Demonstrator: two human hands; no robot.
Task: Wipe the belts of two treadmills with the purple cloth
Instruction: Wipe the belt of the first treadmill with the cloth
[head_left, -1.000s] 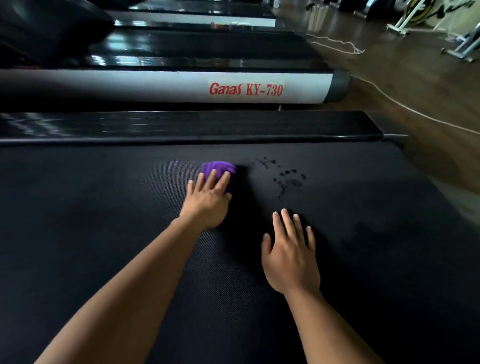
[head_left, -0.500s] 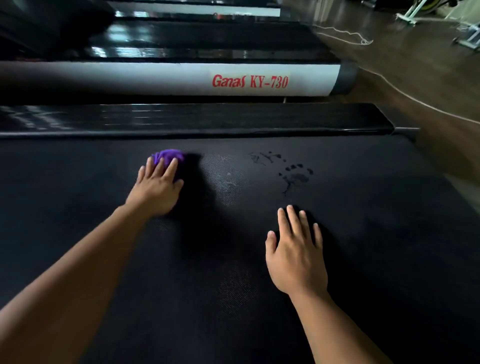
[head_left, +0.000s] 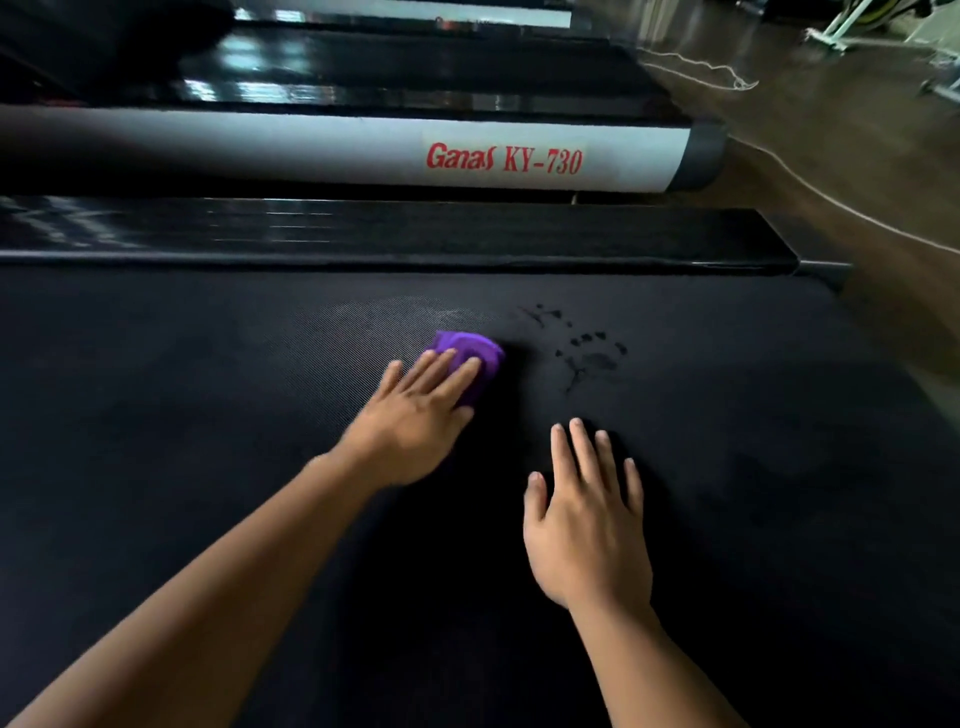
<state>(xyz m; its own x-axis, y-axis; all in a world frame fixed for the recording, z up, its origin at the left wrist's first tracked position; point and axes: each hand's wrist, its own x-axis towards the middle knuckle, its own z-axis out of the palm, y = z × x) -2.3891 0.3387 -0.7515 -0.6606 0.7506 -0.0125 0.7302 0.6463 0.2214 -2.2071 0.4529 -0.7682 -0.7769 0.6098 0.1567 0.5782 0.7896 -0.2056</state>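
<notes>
A bunched purple cloth (head_left: 470, 353) lies on the black belt (head_left: 208, 441) of the near treadmill. My left hand (head_left: 415, 415) presses on the cloth with straight fingers, covering its near half. My right hand (head_left: 587, 519) rests flat on the belt to the right, fingers spread, holding nothing. Dark wet spots (head_left: 587, 353) mark the belt just right of the cloth. A second treadmill's belt (head_left: 415, 67) lies beyond, behind a grey side rail (head_left: 311, 148) printed "Ganas KY-730".
A glossy black side rail (head_left: 415, 234) borders the near belt's far edge. Wooden floor (head_left: 857, 171) lies at the right, crossed by a white cable (head_left: 831, 208). White gym equipment frames (head_left: 841, 31) stand at the top right.
My left hand swept the cloth left across the belt, then back right and a little nearer, close to the wet spots. My right hand stayed planted on the belt.
</notes>
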